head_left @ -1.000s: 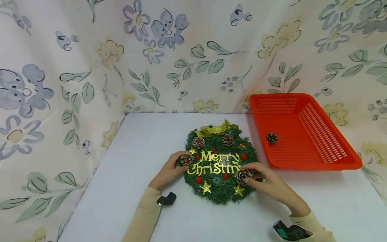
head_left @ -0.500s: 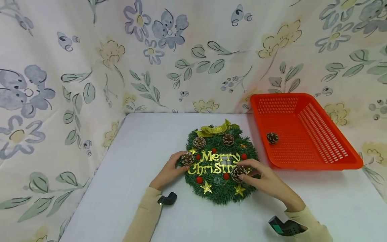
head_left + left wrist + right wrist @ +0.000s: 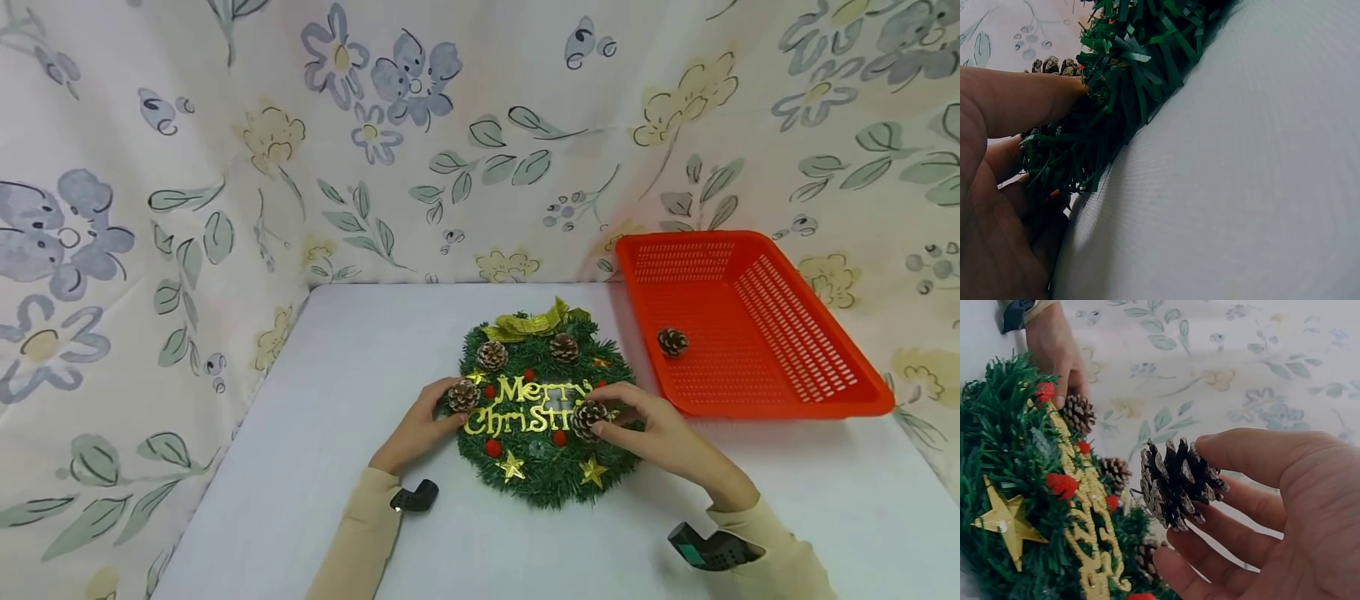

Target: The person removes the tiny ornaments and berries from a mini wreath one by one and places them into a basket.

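A green Christmas wreath (image 3: 540,479) lies on the white table, with a gold ribbon bow (image 3: 528,323), gold "Merry Christmas" lettering (image 3: 517,418), red balls and gold stars. Along its upper and left parts sit several pine cones, one of them a pine cone (image 3: 463,396) beside the left hand. That left hand (image 3: 422,423) grips the wreath's left edge, its thumb lying on the tinsel (image 3: 1129,81) in the left wrist view. Over the wreath's right side, my right hand (image 3: 660,433) pinches another pine cone (image 3: 1179,484) between thumb and fingers, hiding part of the lettering.
A red plastic basket (image 3: 780,408) stands at the back right, holding one pine cone (image 3: 672,342). Behind the table hangs a floral curtain (image 3: 450,208). White tabletop (image 3: 360,350) extends to the left of the wreath.
My right hand has carried its pine cone a little left and up over the lettering. The left hand keeps its place on the wreath's edge.
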Demonstrator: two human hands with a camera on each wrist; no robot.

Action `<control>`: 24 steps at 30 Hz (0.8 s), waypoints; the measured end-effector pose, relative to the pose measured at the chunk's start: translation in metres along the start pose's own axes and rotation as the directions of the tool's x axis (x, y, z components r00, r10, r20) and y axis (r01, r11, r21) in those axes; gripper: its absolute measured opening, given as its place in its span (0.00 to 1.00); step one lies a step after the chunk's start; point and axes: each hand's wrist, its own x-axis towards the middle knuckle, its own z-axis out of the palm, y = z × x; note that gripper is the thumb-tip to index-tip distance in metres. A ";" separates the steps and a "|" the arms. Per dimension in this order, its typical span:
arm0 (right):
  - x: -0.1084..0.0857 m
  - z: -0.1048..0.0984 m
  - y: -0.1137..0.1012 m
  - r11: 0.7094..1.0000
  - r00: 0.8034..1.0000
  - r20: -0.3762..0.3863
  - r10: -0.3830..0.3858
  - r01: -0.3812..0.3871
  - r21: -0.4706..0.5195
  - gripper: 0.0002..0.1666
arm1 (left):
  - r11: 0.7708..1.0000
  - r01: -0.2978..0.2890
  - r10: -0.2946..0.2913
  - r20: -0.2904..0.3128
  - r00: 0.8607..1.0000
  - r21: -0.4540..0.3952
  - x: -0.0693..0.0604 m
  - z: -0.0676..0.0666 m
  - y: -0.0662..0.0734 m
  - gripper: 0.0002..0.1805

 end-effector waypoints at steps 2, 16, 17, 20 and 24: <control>0.002 -0.002 -0.001 1.000 1.000 -0.015 -0.024 0.024 -0.021 0.20 | 1.000 -0.001 0.001 -0.002 1.000 -0.001 0.000 0.000 0.000 0.34; 0.012 -0.014 -0.011 0.999 0.998 -0.038 0.041 -0.041 -0.013 0.22 | 1.000 -0.001 0.001 -0.013 1.000 -0.001 0.000 -0.001 0.003 0.33; 0.012 -0.015 -0.012 0.999 0.998 -0.039 0.043 -0.044 -0.011 0.22 | 1.000 0.000 0.000 -0.014 1.000 -0.001 0.000 -0.001 0.003 0.33; 0.015 -0.018 -0.014 0.999 0.998 -0.038 0.043 -0.043 -0.007 0.23 | 1.000 0.005 -0.005 -0.017 1.000 0.001 0.000 -0.001 0.002 0.33; 0.016 -0.020 -0.013 0.999 0.999 -0.030 0.043 -0.043 0.005 0.23 | 1.000 0.010 -0.010 -0.020 1.000 0.020 0.000 0.001 0.001 0.33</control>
